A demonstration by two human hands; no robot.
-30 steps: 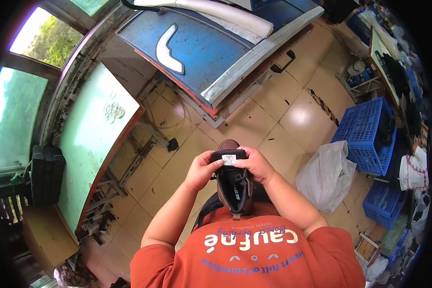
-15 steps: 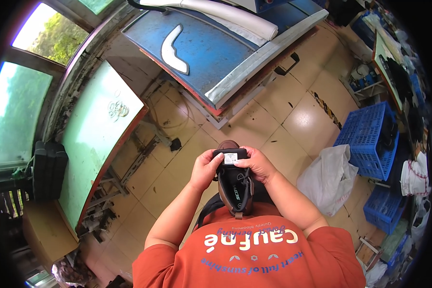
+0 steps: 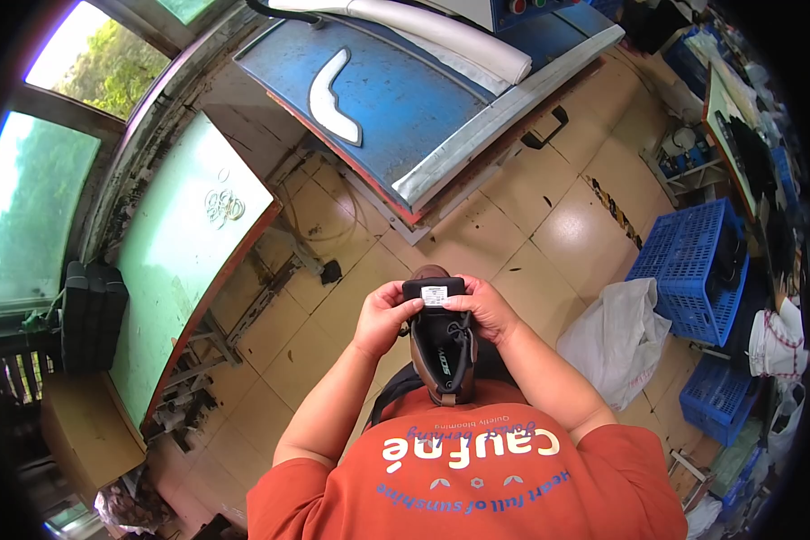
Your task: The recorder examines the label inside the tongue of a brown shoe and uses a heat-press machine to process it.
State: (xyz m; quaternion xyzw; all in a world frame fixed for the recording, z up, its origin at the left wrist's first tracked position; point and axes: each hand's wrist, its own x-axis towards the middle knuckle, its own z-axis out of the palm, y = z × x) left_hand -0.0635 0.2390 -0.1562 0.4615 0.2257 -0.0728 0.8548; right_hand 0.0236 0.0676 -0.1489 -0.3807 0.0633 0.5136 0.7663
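A brown shoe (image 3: 432, 270) with a black lining lies lengthwise in front of my chest, its toe away from me and its heel close to my red shirt. The black tongue (image 3: 418, 288) is folded outward, and a white label (image 3: 435, 295) shows on it. My left hand (image 3: 384, 311) pinches the tongue's left side, thumb at the label's edge. On the right side my right hand (image 3: 483, 309) grips the tongue the same way, its thumb also at the label. Black laces (image 3: 460, 330) hang by the shoe's opening.
A blue machine table (image 3: 405, 108) with a white curved piece (image 3: 329, 101) stands ahead. On the left is a pale green table (image 3: 184, 207) with several rings (image 3: 222, 207). To the right are a white plastic bag (image 3: 616, 337) and blue crates (image 3: 684, 261).
My left thumb has shifted slightly along the label's lower left edge, uncovering more of the label. Both hands keep their grip on the shoe's tongue.
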